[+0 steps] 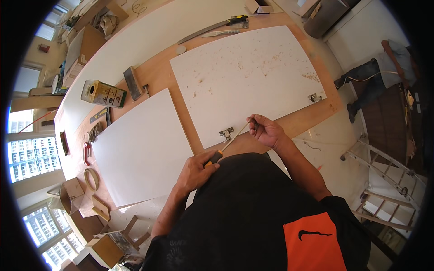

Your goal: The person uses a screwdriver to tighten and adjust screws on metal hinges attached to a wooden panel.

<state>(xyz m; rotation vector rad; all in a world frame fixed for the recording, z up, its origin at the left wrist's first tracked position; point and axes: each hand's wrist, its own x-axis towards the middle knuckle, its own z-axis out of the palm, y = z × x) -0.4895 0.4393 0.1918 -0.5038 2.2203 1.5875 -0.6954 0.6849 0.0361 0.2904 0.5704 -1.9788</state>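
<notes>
one screwdriver (219,155), likely light, stiff, best held at the handle (216,157), which left fingers (205,157) wrap; right fingers (258,119) pinch its tip.

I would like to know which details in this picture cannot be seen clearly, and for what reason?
All in the head view:
Screwdriver tip: hidden by the fingers of the right hand; anything else they may pinch is too small to tell.
Screwdriver handle: partly covered by the left hand.
Metal can: its dark opening hides any contents.
Other person at right: head cut off by the dark fisheye rim.
</notes>
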